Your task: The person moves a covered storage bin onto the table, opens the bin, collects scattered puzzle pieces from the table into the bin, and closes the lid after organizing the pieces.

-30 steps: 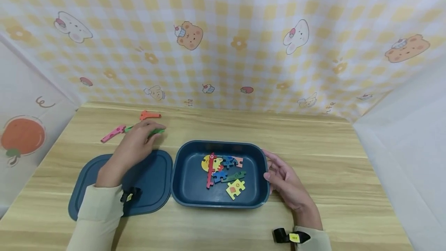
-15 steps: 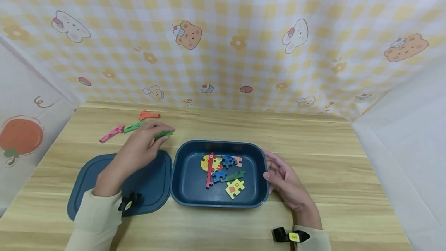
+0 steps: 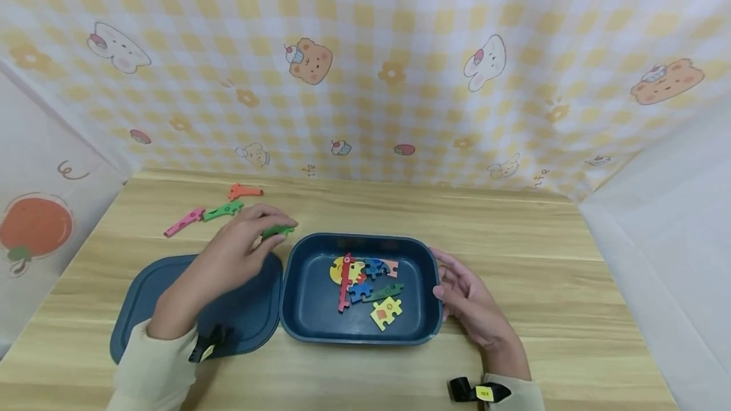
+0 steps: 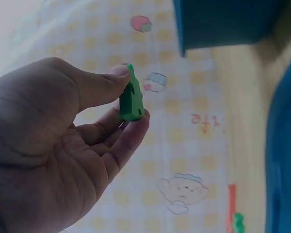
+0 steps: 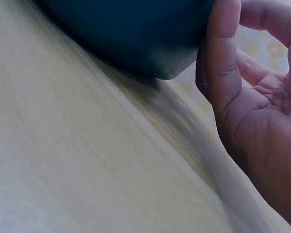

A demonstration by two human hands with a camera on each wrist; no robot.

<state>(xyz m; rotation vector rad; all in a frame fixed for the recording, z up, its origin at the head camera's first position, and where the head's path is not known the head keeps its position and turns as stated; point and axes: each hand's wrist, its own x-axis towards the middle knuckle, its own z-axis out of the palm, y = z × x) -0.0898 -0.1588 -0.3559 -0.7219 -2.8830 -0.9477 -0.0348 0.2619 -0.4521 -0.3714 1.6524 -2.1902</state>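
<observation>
My left hand (image 3: 242, 243) pinches a green puzzle piece (image 3: 278, 231) between thumb and fingertips, above the table just left of the box's back corner. In the left wrist view the green piece stands edge-on between the thumb and the fingers. My right hand (image 3: 473, 300) holds the right wall of a dark blue box (image 3: 308, 330), its thumb at the rim and its other fingers along the outside. Inside the box lie several puzzle pieces, among them a red strip (image 3: 344, 290), a yellow piece (image 3: 386, 313) and a dark green piece (image 3: 387, 292).
A dark blue lid (image 3: 251, 309) lies flat left of the box, partly under my left forearm. Behind it on the wooden table (image 3: 548, 259) are pink (image 3: 184, 222), green (image 3: 223, 210) and orange (image 3: 245, 191) puzzle pieces. A checked cloth (image 3: 365, 100) hangs at the table's back edge.
My left hand has moved right, carrying the green piece away from the pink and green pieces toward the box. My right hand stays at the box's right wall.
</observation>
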